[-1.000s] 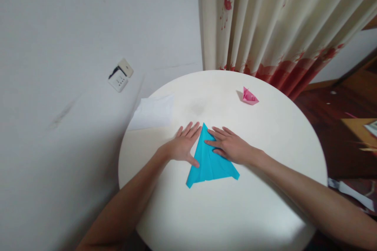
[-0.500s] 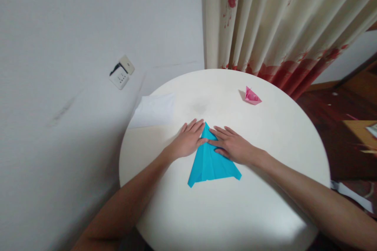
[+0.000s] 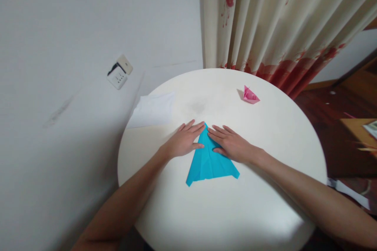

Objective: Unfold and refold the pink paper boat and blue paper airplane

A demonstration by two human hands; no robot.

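A blue paper (image 3: 209, 161) folded into a pointed triangle lies flat on the round white table (image 3: 265, 188), its tip pointing away from me. My left hand (image 3: 183, 142) lies flat along the triangle's left edge, fingers stretched toward the tip. My right hand (image 3: 231, 144) presses flat on the right upper part of the blue paper, its fingertips near the tip. Both hands rest palm down and grip nothing.
A small pink folded paper boat (image 3: 250, 96) sits at the table's far right. A white sheet (image 3: 153, 110) lies at the far left edge. Behind are a floral curtain (image 3: 277, 19), a white wall with a socket (image 3: 119, 75), and dark wooden floor at right.
My left hand slid up the blue paper's left edge toward the tip, its thumb moving off the lower part. The right hand stayed pressed on the right side.
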